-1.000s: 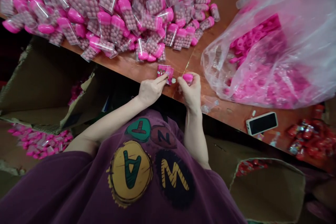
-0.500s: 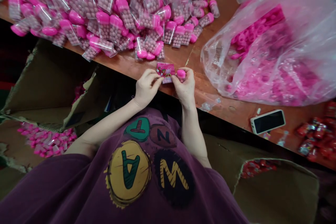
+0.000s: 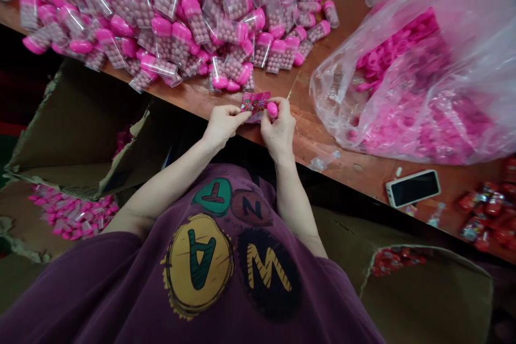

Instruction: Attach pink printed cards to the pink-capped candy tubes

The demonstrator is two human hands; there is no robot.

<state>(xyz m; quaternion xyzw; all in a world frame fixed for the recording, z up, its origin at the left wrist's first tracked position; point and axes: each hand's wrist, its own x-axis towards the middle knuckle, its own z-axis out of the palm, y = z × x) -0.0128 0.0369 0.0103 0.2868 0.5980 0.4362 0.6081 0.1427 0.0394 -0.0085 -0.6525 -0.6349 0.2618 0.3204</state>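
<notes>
A pink printed label (image 3: 255, 102) lies at the table's front edge, pinched at its left side between the thumb and fingers of my left hand (image 3: 220, 128). My right hand (image 3: 279, 131) is closed around a small bottle with a pink cap (image 3: 272, 109); its clear body is mostly hidden by the fingers. The right thumb sits by the label's right side, and I cannot tell whether it presses on it. Just beyond both hands spreads a big heap of clear, pink-capped bottles (image 3: 195, 27) filled with pale pink balls.
To the right, a clear plastic bag (image 3: 334, 91) of pink parts rests on the brown table (image 3: 318, 142). A white phone (image 3: 413, 188) and red wrapped items (image 3: 489, 204) lie farther right. Open cardboard boxes (image 3: 60, 129) stand below the edge; pink bottles (image 3: 76, 212) fill one at left.
The label and both hands have shifted slightly up the picture, and the pink cap has turned and moved a little left in my right hand. The view has shifted slightly.
</notes>
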